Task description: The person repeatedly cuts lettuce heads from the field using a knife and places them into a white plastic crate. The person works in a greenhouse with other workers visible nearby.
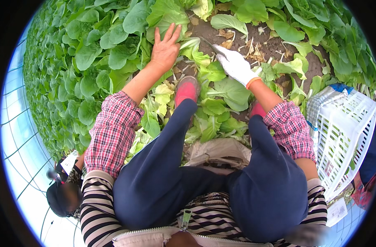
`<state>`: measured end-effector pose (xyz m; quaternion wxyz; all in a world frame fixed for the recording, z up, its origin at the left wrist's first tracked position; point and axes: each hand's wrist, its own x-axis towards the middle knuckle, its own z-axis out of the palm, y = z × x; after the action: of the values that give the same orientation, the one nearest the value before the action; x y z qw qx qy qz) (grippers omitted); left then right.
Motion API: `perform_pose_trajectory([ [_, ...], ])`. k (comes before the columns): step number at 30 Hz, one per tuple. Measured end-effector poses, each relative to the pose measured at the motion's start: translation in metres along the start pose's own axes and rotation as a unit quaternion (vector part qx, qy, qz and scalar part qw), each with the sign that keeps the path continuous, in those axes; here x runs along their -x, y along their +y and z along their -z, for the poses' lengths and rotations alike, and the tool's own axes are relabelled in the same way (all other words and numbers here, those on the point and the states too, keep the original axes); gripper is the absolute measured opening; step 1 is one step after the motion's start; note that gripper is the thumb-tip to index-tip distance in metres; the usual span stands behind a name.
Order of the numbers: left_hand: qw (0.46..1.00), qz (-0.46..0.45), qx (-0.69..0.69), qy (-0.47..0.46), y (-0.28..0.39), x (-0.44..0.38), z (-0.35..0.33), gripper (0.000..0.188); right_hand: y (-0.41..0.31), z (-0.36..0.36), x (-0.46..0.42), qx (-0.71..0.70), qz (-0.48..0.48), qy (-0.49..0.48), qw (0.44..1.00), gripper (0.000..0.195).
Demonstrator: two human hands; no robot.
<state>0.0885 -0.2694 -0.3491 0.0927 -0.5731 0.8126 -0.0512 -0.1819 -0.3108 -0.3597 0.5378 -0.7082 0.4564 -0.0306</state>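
My left hand (pixel 166 46) is bare, its fingers apart against the broad leaves of a leafy green plant (pixel 167 17) at the top middle. On my right hand (pixel 235 63) is a white knitted glove with an orange cuff. It grips a knife (pixel 209 44) whose thin dark blade points up and left, and the glove hides the handle. The blade tip lies close to the pale stalk of a cut leafy green (pixel 192 48) between my hands. Loose green leaves (pixel 232 92) lie on the soil below, around my pink boots (pixel 187 89).
A dense bed of leafy greens (pixel 92 52) stands to the left and more grow at upper right. Yellowed, dried leaves litter the bare soil (pixel 206 29). A white plastic crate (pixel 339 132) is close on the right. Other people (pixel 64 194) are at the lower left and right edge.
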Motion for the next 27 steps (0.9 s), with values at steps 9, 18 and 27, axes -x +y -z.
perform_pose_trajectory([
  [9,1.0,0.004,-0.011,-0.022,0.003,-0.004,0.006,0.016,0.018,-0.009,-0.006,0.048,0.087,0.071,0.992,0.043],
  [18,1.0,0.023,0.003,0.002,0.022,-0.01,0.003,0.018,0.026,-0.01,0.005,-0.01,0.058,0.06,0.996,0.043],
  [27,0.998,0.013,0.035,0.044,0.016,-0.008,-0.006,0.018,0.034,-0.026,-0.009,0.172,0.112,0.112,0.972,0.041],
])
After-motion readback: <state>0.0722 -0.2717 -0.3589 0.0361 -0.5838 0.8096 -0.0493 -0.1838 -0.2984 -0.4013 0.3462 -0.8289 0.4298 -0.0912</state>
